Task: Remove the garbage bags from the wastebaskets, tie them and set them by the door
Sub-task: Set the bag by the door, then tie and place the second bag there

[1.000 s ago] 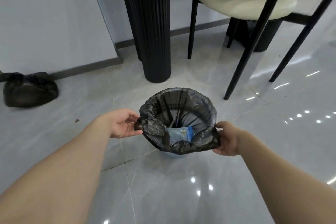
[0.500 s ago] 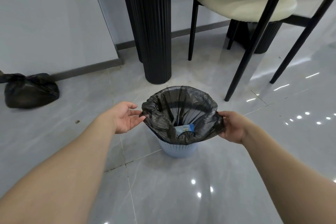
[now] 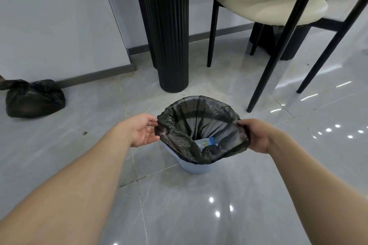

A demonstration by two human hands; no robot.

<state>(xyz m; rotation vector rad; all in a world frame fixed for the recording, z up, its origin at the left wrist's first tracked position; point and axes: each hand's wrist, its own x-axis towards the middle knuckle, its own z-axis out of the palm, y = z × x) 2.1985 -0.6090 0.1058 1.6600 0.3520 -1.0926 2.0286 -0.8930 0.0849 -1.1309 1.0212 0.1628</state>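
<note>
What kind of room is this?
Probably a home dining area: a cream-cushioned chair with thin black legs, a fluted black pedestal table leg, glossy grey floor tiles, and a small pale-blue plastic wastebasket.

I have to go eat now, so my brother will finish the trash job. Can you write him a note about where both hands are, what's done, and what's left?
Left hand: pinches the left edge of the black garbage bag.
Right hand: grips the bag's right edge.
The bag's rim is off the blue wastebasket and held open above it, but the bag's body sits inside, with a blue wrapper in it.
Done: one tied garbage bag lies on the floor by the wall at far left.
Left: lift this bag out, tie it, and set it by the door.
</note>
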